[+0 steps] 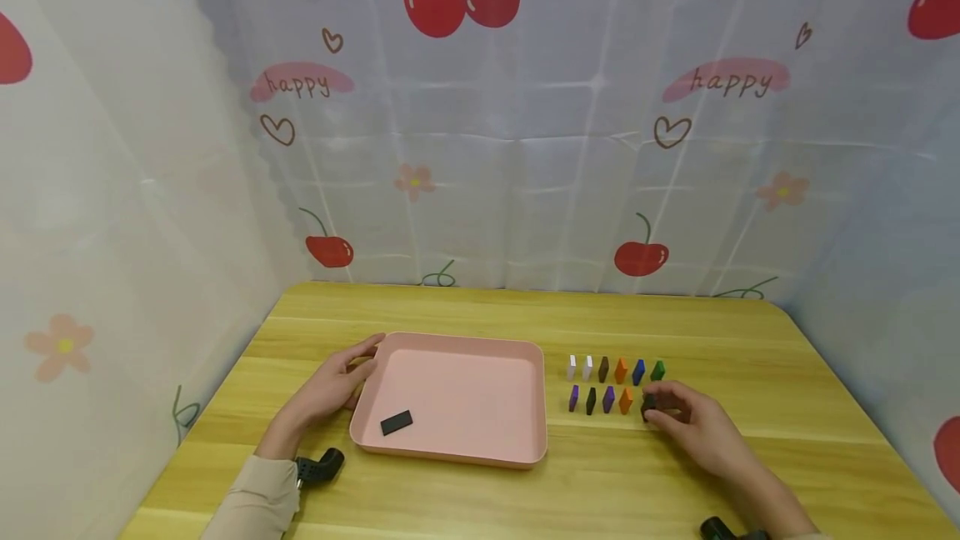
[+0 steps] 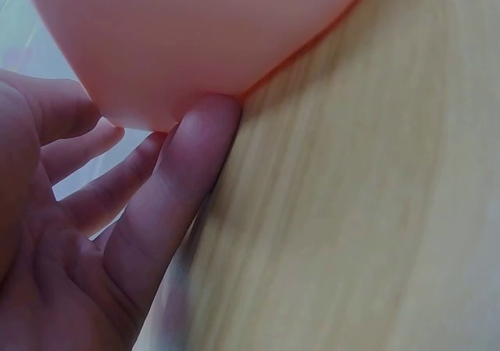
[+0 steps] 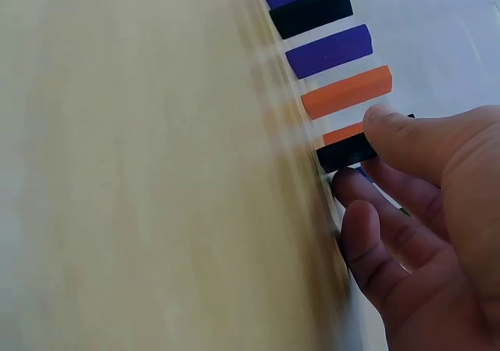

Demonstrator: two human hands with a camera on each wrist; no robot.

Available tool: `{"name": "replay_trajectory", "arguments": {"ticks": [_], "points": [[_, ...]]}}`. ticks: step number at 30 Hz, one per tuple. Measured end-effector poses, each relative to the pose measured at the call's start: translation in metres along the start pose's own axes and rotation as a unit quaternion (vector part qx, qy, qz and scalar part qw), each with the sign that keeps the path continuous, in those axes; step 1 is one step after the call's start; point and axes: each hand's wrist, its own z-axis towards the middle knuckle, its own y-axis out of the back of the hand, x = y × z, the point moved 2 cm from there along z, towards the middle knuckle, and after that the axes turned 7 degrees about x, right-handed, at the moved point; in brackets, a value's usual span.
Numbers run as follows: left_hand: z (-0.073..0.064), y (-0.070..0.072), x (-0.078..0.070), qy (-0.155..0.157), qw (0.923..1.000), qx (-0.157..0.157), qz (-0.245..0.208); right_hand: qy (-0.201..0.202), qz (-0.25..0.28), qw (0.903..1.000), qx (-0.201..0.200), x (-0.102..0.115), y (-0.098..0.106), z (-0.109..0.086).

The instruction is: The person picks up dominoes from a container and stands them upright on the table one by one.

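A shallow pink tray (image 1: pixel 450 461) lies on the table, a single flat black block (image 1: pixel 396 422) near its front left corner. My left hand (image 1: pixel 337 386) rests against the tray's left side, fingers at the back left corner; in the left wrist view the thumb (image 2: pixel 195 144) presses its outer wall. Right of the tray, my right hand (image 1: pixel 697 427) pinches a black block (image 3: pixel 344 154) between thumb and fingertips at the right end of the front row. Beside it in that row stands an orange block (image 1: pixel 626 401), with purple blocks (image 1: pixel 608 399) and another black block (image 1: pixel 591 401) farther left.
A back row of upright blocks holds white (image 1: pixel 587 368), brown (image 1: pixel 603 369), orange (image 1: pixel 621 370), blue (image 1: pixel 638 372) and green (image 1: pixel 657 370) ones. Printed curtains (image 1: pixel 517 157) enclose the wooden table (image 1: pixel 465 507) at the back and sides.
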Motion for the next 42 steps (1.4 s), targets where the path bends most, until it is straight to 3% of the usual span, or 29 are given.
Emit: {"name": "replay_trajectory", "arguments": {"ticks": [14,21,25,35,42], "points": [[0.001,-0.001,-0.001,0.004,1.0000,-0.006,0.000,-0.025,-0.020,0.9994,-0.013,-0.002,-0.003,0.008],[0.001,-0.001,-0.002,0.007,0.9999,-0.006,-0.006,-0.011,-0.013,0.9997,-0.018,-0.001,-0.001,0.007],[0.001,-0.001,-0.003,0.008,0.9999,-0.005,-0.008,0.009,-0.015,0.9994,-0.031,0.006,0.003,0.006],[0.000,0.000,-0.003,0.006,1.0000,-0.004,-0.004,0.106,-0.029,0.9919,-0.064,0.044,0.003,0.014],[0.000,-0.001,-0.003,0.005,1.0000,-0.001,-0.005,0.160,0.001,0.9870,-0.020,0.066,-0.009,0.025]]}}
